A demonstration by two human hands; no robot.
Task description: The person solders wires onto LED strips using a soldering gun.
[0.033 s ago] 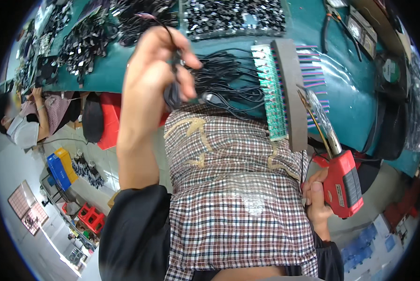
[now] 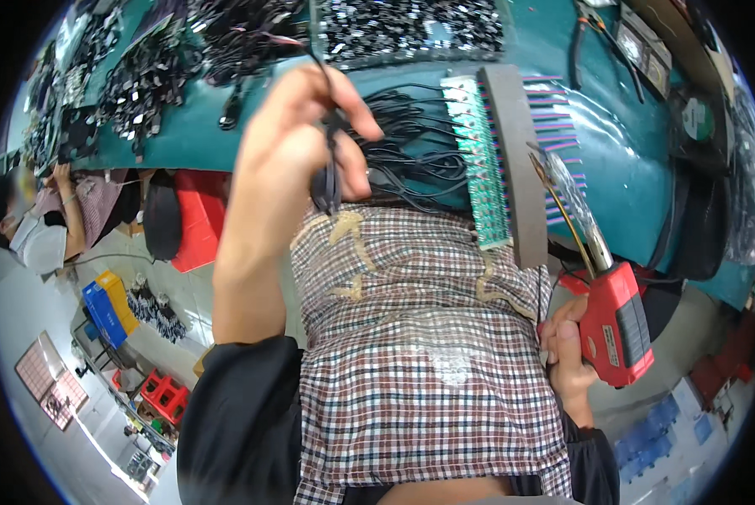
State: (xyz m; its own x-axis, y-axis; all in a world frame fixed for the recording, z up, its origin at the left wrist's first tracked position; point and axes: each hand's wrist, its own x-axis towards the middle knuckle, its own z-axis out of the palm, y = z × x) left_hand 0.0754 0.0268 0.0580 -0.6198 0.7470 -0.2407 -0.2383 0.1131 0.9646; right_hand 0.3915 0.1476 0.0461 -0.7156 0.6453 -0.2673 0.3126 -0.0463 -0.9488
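Note:
My left hand (image 2: 289, 160), a little blurred, is closed on a black cable (image 2: 328, 189). The cable hangs in a loop below my fingers, and its thin end rises above them. In my right hand (image 2: 569, 349) is a red soldering gun (image 2: 617, 328). Its tip and a thin solder wire (image 2: 567, 215) reach over a long grey bar (image 2: 516, 168). A green strip of circuit boards (image 2: 478, 164) lies along the bar's left side. Several black cables (image 2: 419, 164) run left from the boards, past my left hand. Thin purple wires (image 2: 554, 126) stick out beyond the bar's right side.
A clear tray (image 2: 411, 59) of small shiny parts sits at the back. Cable bundles (image 2: 150, 80) cover the table's far left. Pliers (image 2: 577, 50) and a black spool (image 2: 699, 122) lie at the right. Another person (image 2: 45, 219) sits at the left; a checked apron (image 2: 428, 370) covers my lap.
My left hand, with the black cable, has shifted slightly right and down. My right hand keeps the soldering gun almost where it was. The whole view has shifted a little.

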